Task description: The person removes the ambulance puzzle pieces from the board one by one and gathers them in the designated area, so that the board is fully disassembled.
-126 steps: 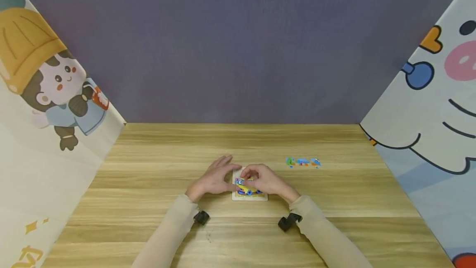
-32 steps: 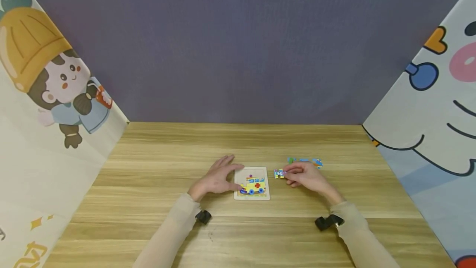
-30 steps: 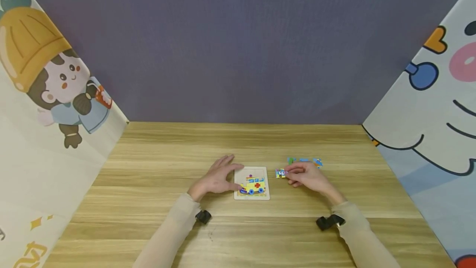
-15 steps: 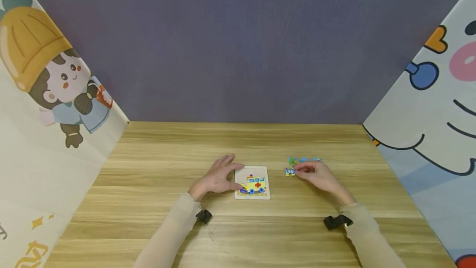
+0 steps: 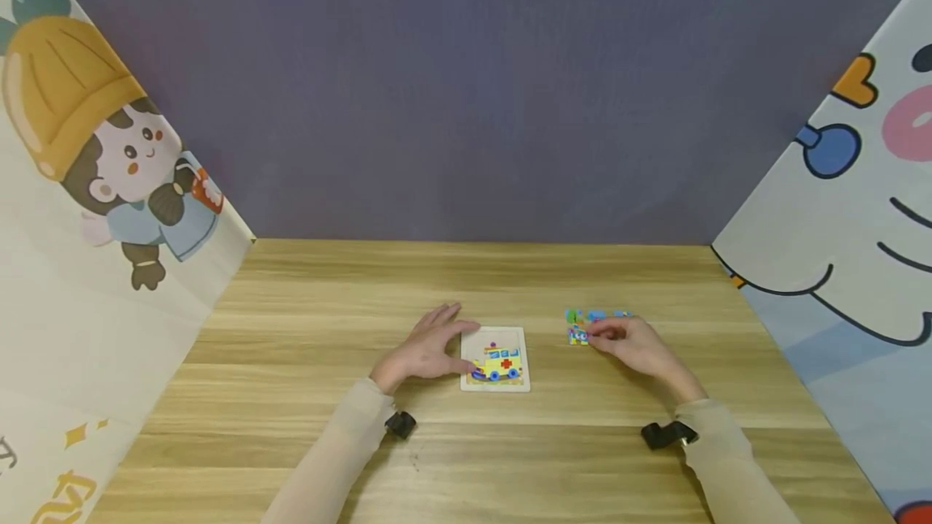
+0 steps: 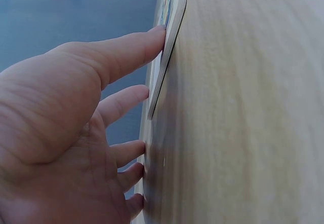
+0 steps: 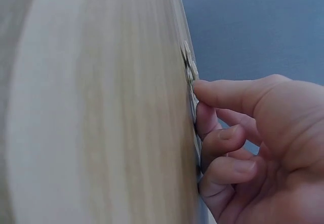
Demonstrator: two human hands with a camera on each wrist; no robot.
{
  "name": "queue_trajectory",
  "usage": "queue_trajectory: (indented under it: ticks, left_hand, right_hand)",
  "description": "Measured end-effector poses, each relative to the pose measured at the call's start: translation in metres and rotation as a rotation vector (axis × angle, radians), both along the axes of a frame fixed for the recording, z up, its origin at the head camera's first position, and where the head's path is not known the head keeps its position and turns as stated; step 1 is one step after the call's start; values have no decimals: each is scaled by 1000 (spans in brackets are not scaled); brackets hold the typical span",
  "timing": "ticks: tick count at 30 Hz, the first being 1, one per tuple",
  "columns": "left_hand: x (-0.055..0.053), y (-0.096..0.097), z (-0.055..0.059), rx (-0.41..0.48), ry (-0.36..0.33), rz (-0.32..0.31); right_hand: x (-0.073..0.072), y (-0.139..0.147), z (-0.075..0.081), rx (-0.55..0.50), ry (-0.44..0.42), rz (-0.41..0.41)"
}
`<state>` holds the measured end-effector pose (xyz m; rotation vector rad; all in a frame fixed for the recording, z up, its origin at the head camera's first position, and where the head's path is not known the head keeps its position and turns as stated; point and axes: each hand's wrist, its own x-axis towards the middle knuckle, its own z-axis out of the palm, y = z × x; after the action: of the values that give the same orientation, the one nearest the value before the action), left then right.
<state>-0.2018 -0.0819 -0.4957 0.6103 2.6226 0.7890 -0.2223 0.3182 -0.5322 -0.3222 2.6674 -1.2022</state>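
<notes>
A square puzzle board with a yellow ambulance picture lies flat on the table; its upper part shows bare backing. My left hand spreads along the board's left side, thumb and index fingertip touching its edge, as the left wrist view also shows. To the right of the board, my right hand pinches a small puzzle piece with printed eyes between thumb and index finger, low at the tabletop. In the right wrist view that hand's other fingers curl in beside the wood surface, and a thin piece edge shows past the thumb.
Just beyond the held piece lie several loose puzzle pieces in a row, among them a green one and a blue one, partly behind my right fingers. The wooden table ends at a grey back panel, with printed panels on both sides.
From over the board, my right hand has carried the eyed piece rightward, up to the loose row. More of the board's bare backing shows now. My left hand has stayed at the board's edge.
</notes>
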Motion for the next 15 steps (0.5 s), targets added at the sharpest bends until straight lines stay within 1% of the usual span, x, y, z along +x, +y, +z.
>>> queue_trajectory:
  ticks: [9,15]
  left_hand:
    - [1,1,-2,-5,3,2]
    - [0,2,0,-10,2,-2]
  right_hand:
    - [1,1,-2,0,-28,-6]
    - [2,2,-1,10,-12,0]
